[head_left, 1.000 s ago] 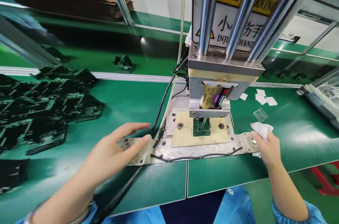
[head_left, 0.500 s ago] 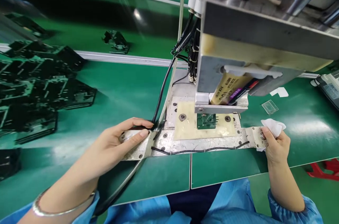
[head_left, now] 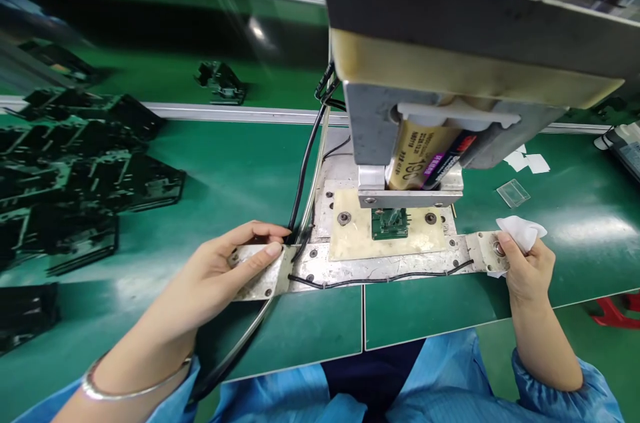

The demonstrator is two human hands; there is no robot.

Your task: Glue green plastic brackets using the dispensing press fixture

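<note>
My left hand (head_left: 223, 273) lies on the left metal block (head_left: 263, 279) of a press base. Its thumb stretches over the top and its fingers reach the far edge, beside black cables. In my right hand (head_left: 530, 269) is a crumpled white tissue (head_left: 523, 231). The right thumb touches the right metal block (head_left: 485, 251), by a round button (head_left: 498, 249). Between the hands, a green circuit board (head_left: 389, 224) sits on a pale plate (head_left: 347, 239). Above it hangs the machine head (head_left: 465, 73), bearing glue cartridges (head_left: 427, 156) with yellow and dark labels.
Several black-and-green assemblies (head_left: 95, 169) are grouped at the left, and another (head_left: 220, 81) stands behind the metal rail. A clear plastic piece (head_left: 513, 193) and white paper pieces (head_left: 537, 163) lie at the right. A thick cable (head_left: 245, 336) runs over the front edge.
The machine head has shifted upward, looks larger, and hides the lettered panel behind it. More space shows between its lower clamp and the circuit board. Both hands keep their places on the blocks.
</note>
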